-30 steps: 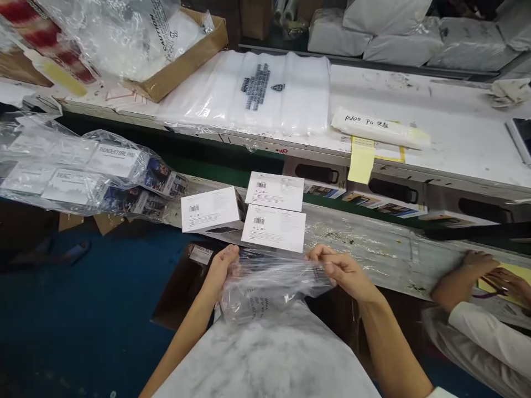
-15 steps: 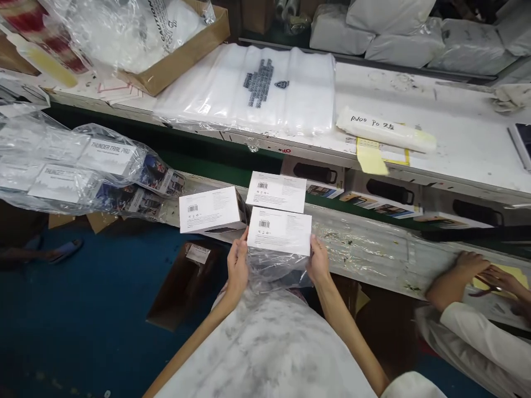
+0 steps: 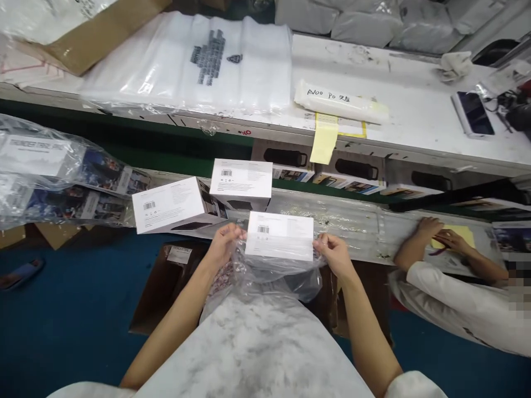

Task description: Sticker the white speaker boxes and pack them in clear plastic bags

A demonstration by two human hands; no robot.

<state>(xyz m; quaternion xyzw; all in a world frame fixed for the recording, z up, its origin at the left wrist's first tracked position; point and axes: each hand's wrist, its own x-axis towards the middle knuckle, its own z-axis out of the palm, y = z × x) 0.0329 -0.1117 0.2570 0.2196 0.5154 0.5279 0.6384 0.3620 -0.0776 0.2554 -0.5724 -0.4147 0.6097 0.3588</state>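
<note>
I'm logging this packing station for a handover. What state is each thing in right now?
White box: lying flat, label up, near edge inside the bag mouth.
Clear bag: open, mouth held wide by both hands.
Left hand: pinching the bag's left edge.
Right hand: pinching the bag's right edge.
Two other white boxes: unbagged, on the ledge.
Bagged boxes: wrapped in plastic, piled at left.
Stack of flat bags: unused, lying flat.

- We are seeing a white rectangular cardboard box [image 3: 279, 236] bearing a black barcode.
- We are seeing a clear, glossy plastic bag [image 3: 274, 276].
- We are seeing a yellow paper slip [image 3: 324, 142].
</note>
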